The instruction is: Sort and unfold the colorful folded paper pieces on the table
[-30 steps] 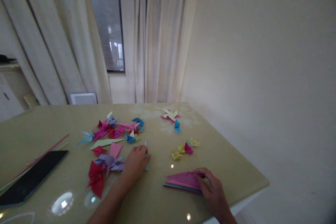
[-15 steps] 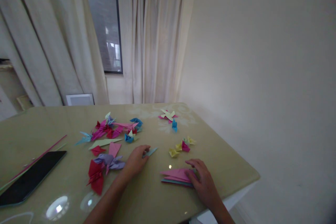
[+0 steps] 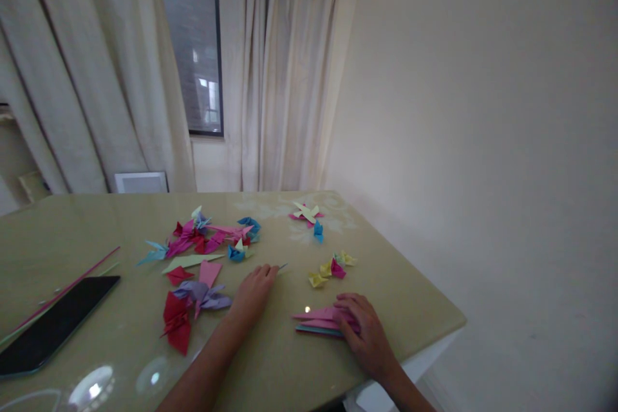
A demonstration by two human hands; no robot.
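My left hand (image 3: 257,286) is closed low over the middle of the table, with fingers bent. Just the thin tip of a light blue folded paper (image 3: 283,266) pokes out past its fingertips; the rest is hidden under the hand. To the right, my right hand (image 3: 362,331) is wrapped round the near end of a stack of folded papers (image 3: 316,322), pink above and light blue below, lying on the tabletop. Left of my left hand are a purple paper crane (image 3: 205,296) and a red folded paper piece (image 3: 176,322).
A heap of colourful origami pieces (image 3: 207,239) lies farther back. Small yellow and magenta folded pieces (image 3: 333,268) sit between the hands, farther off. A pale star-like piece (image 3: 306,212) is at the back right. A black phone (image 3: 58,322) lies left; a wall (image 3: 458,174) borders the right.
My left hand has turned and closed further over the light blue paper, so less of it shows. My right hand stays on the stack. The view has shifted slightly.
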